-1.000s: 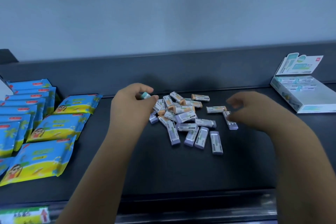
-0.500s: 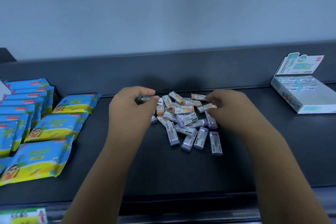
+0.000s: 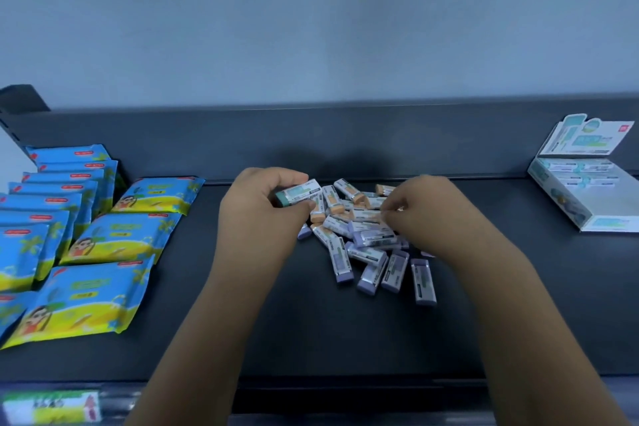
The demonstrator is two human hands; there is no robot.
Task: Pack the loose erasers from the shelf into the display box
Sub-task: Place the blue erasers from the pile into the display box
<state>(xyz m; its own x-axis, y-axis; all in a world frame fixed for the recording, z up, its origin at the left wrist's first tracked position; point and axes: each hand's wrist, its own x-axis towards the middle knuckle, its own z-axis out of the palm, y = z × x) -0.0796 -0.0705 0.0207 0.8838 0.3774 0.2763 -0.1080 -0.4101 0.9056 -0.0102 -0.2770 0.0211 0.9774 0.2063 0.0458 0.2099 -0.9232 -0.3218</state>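
A heap of several loose erasers [image 3: 366, 245], purple and orange with white sleeves, lies mid-shelf. My left hand [image 3: 257, 214] grips a green eraser [image 3: 297, 192] at the heap's left edge, with thumb and fingers curled round it. My right hand [image 3: 425, 207] reaches into the heap's right side, its fingertips pinching at an orange eraser [image 3: 366, 215]; motion blur hides the exact grip. The white display box [image 3: 587, 197] stands at the far right with its printed lid up and rows of erasers inside, well away from both hands.
Blue and yellow packets [image 3: 90, 235] cover the shelf's left part, close to my left forearm. The dark shelf [image 3: 311, 332] has a raised back wall and a front lip with a price label [image 3: 52, 406] at lower left.
My right hand moved left from the heap's right edge into the heap. My left hand stayed by the heap's left edge and turned the green eraser so more of it shows.
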